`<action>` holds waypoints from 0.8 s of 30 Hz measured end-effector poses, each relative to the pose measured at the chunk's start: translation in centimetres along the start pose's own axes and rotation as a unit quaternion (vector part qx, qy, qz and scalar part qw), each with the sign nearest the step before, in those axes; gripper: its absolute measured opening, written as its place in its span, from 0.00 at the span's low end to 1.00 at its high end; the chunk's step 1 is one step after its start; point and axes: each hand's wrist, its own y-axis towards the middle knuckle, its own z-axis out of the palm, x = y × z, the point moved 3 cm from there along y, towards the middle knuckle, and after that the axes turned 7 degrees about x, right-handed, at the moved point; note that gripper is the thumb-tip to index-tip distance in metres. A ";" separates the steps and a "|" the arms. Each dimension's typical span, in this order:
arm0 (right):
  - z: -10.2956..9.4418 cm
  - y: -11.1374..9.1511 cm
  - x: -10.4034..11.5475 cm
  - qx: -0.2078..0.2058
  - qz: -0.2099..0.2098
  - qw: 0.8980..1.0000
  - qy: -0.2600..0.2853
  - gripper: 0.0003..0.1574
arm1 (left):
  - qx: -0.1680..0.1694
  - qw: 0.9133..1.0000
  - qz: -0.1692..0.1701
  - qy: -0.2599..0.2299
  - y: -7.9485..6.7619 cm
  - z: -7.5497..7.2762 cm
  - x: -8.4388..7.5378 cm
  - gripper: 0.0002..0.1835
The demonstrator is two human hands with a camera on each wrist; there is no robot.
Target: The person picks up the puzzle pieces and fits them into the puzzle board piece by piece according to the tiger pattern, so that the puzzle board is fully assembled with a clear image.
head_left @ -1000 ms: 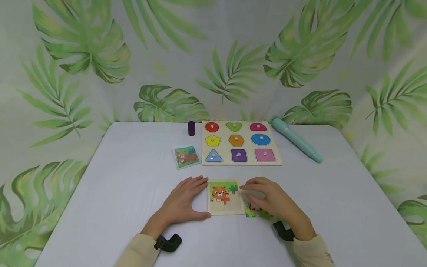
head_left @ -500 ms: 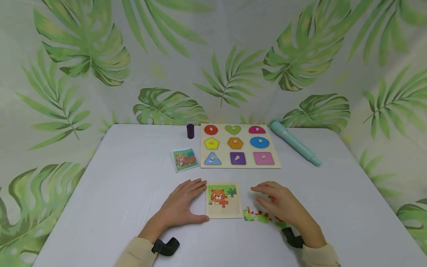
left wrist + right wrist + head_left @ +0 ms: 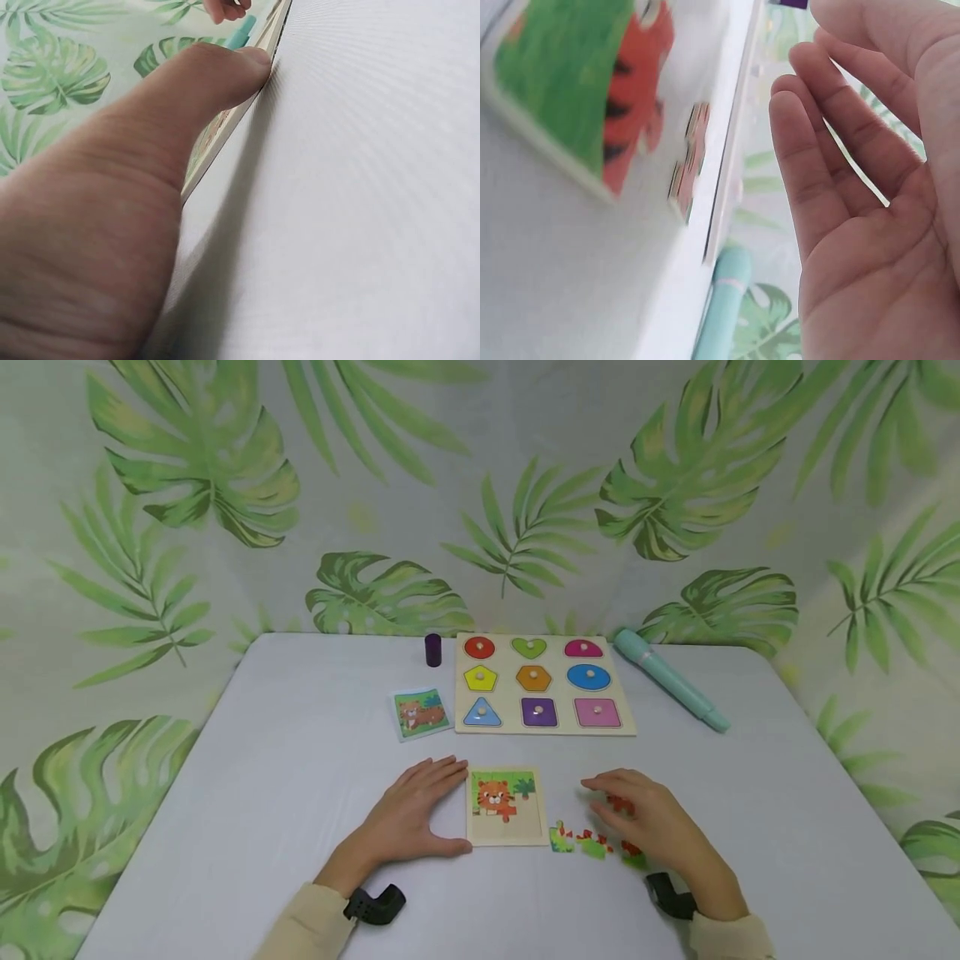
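From where I stand, I see a small square puzzle board [image 3: 525, 833] lying flat on the white table [image 3: 292, 760], in front of a person. Its upper part already carries the printed tiger's head [image 3: 493, 797], while the lower right part shows only the pale base. The left hand [image 3: 408, 814] is beside it, with thumb and fingers widely apart: the thumb touches the board near the lower left corner, and the fingertips are at the upper left one. It clamps nothing; I believe it only steadies the board.

The loose pieces [image 3: 593, 844] lie to the right of the board, one of them partly covered by the right hand [image 3: 648, 814]. This hand has thumb and fingers apart, and the right wrist view shows nothing in its palm.

The pieces seem to me thin, stiff and very light, probably of wood (the pale edge of the nearest piece [image 3: 555, 75] makes me think so). On such a smooth surface they may slide away easily, so a push from above is not the best. I would pinch one by two opposite sides of its broad body, and spare the narrow knobs, which are perhaps the most fragile place. The board is surely rigid but also light; it is better held at its rim.
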 end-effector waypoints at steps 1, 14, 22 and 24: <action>-0.1 0.0 -0.2 0.002 0.006 1.000 -0.005 0.24 | 0.001 1.000 0.000 -0.001 0.0 0.0 0.0 0.56; -0.6 -0.3 -1.0 0.002 0.025 0.999 -0.031 0.25 | 0.000 1.000 0.007 0.004 0.2 -0.2 0.3 0.56; -0.8 -0.7 -1.5 0.028 0.063 0.997 -0.028 0.25 | 0.004 1.000 -0.002 0.009 0.2 0.0 0.2 0.56; -0.9 -0.9 -1.6 0.031 0.064 0.997 -0.027 0.25 | 0.005 1.000 -0.003 0.009 0.1 0.0 0.1 0.56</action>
